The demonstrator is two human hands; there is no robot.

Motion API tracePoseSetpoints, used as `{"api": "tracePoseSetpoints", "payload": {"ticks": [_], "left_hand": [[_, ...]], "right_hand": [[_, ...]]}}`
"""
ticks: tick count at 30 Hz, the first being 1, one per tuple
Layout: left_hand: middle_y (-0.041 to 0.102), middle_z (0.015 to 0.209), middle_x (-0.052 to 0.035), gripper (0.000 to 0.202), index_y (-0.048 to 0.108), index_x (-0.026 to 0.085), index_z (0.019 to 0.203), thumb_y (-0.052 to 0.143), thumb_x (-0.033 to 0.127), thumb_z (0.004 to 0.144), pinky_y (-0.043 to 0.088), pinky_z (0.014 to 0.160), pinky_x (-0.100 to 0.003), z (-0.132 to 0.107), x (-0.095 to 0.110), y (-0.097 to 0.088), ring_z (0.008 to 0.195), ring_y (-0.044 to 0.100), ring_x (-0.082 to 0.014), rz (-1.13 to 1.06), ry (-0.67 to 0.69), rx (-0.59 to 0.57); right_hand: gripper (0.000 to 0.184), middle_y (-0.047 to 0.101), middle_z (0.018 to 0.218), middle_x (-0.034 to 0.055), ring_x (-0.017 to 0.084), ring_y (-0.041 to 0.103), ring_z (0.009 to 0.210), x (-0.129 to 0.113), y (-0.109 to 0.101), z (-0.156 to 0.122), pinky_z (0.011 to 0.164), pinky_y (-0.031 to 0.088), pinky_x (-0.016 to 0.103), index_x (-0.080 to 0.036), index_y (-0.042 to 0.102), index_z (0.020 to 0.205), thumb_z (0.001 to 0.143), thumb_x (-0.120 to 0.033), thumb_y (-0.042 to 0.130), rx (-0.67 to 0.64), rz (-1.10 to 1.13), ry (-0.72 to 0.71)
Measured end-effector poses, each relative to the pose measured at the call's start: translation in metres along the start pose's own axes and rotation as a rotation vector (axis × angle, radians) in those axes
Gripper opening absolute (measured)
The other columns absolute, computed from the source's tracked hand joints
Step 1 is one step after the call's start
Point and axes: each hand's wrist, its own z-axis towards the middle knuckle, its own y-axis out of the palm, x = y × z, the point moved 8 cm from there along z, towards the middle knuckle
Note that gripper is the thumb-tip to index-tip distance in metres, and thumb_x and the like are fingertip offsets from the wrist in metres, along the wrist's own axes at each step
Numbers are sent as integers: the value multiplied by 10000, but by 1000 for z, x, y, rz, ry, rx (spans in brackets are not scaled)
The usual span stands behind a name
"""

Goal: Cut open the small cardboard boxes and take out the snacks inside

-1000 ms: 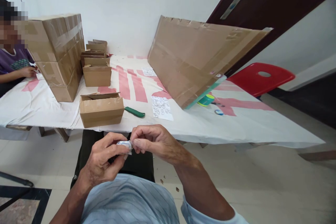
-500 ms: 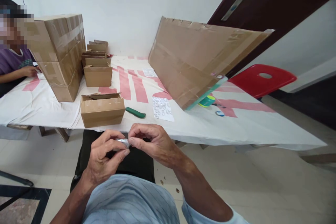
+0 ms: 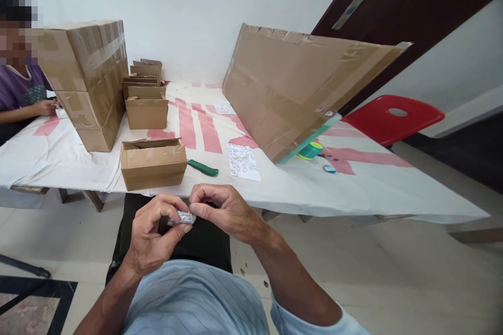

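Above my lap, just off the table's front edge, my left hand is closed on a small silvery-white packet, pinched between thumb and fingers. My right hand is closed too, its thumb and forefinger pinching at the packet's right end. Whatever lies between those right fingertips is too small to make out. On the table beyond my hands stand an open cardboard box and, just right of it, a green-handled knife. A white sheet with printed figures lies farther right.
Taped cartons are stacked at the left, beside a seated person. More small boxes stand behind. A large cardboard panel leans at the back right, near a green tape roll and a red chair.
The packet has tilted a little, and more of its silvery face shows. My right fingertips have shifted slightly left. Things on the table stay put.
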Motion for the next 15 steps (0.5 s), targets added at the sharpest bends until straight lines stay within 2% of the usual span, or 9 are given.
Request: {"api": "tracePoseSetpoints", "payload": {"ticks": [3, 5, 10, 15], "left_hand": [[739, 939, -48, 254, 592, 190, 810, 807, 65, 863, 563, 736, -255, 1, 4, 0, 816, 698, -145, 18, 47, -6], [739, 957, -49, 255, 588, 188, 811, 802, 61, 870, 567, 748, -255, 2, 5, 1, 821, 700, -141, 37, 77, -18], [729, 1010, -69, 216, 639, 181, 910, 759, 5, 881, 589, 825, -282, 2, 12, 3, 891, 711, -154, 84, 162, -79], [749, 1128, -118, 291, 701, 184, 1191, 729, 52, 933, 599, 904, -319, 7, 17, 5, 1018, 727, -195, 123, 222, -177]], "right_hand": [[318, 631, 891, 28, 147, 553, 798, 5, 3, 1, 734, 450, 290, -193, 645, 737, 912, -432, 761, -7, 125, -37], [368, 652, 954, 44, 162, 576, 845, 14, 9, 1, 766, 475, 303, -195, 646, 738, 899, -498, 779, -29, 256, 1], [392, 637, 827, 10, 129, 537, 715, 34, 26, -4, 680, 474, 273, -193, 641, 740, 838, -510, 849, -35, 570, 166], [382, 629, 768, -26, 117, 573, 696, 37, 36, -6, 668, 501, 243, -202, 650, 819, 728, -424, 947, -13, 819, 240]]}}
